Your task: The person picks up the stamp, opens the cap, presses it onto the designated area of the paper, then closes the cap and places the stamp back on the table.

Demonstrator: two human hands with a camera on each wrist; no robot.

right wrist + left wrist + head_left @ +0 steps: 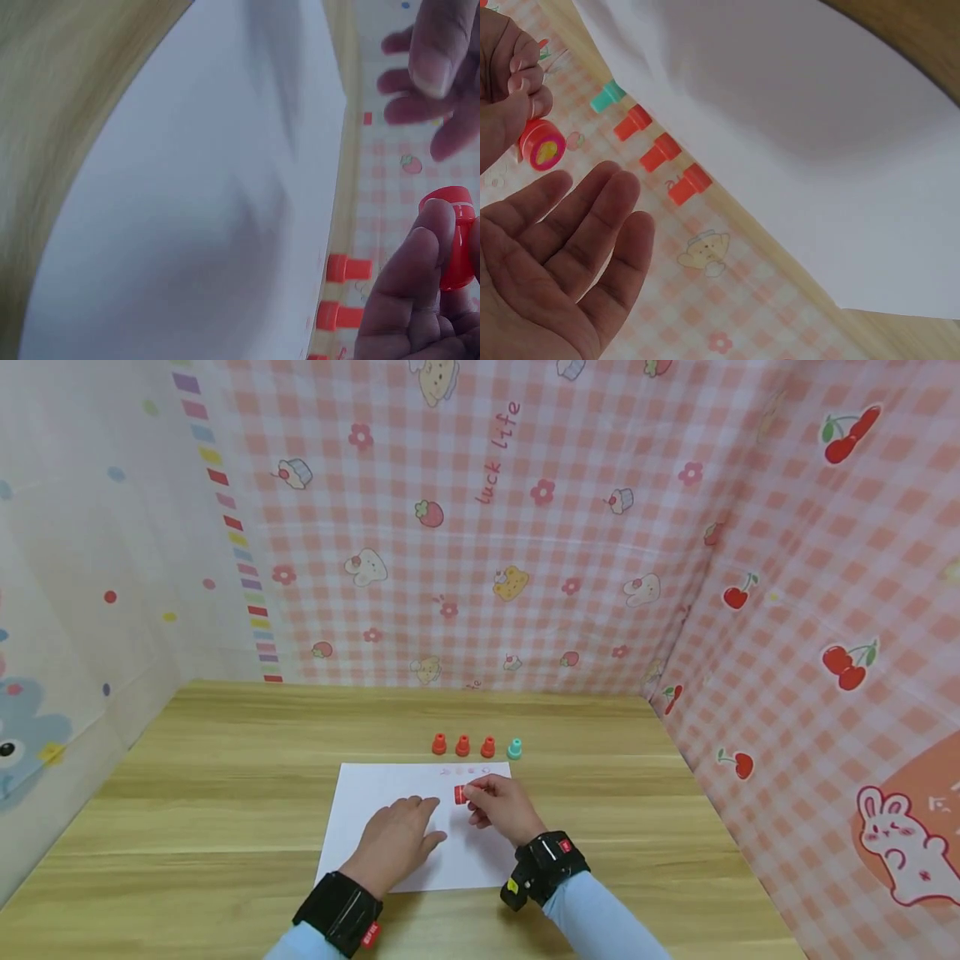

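Observation:
My right hand (pixel 504 804) pinches a small red toy stamp (pixel 460 795) between thumb and fingers, over the upper right part of a white sheet of paper (pixel 450 856). In the left wrist view the stamp's round end (pixel 547 152) shows, pink with a yellow middle. My left hand (pixel 395 842) hovers above the left half of the paper, fingers spread and holding nothing. In the left wrist view its palm (pixel 540 277) faces the camera. Faint pinkish prints (pixel 471 771) run in a row along the paper's top edge.
Just behind the paper, three red stamps (pixel 462 746) and one teal stamp (pixel 514 749) stand in a row on the wooden table (pixel 247 827). A pink checked cloth (pixel 465 552) hangs behind the table, with more patterned cloth at both sides.

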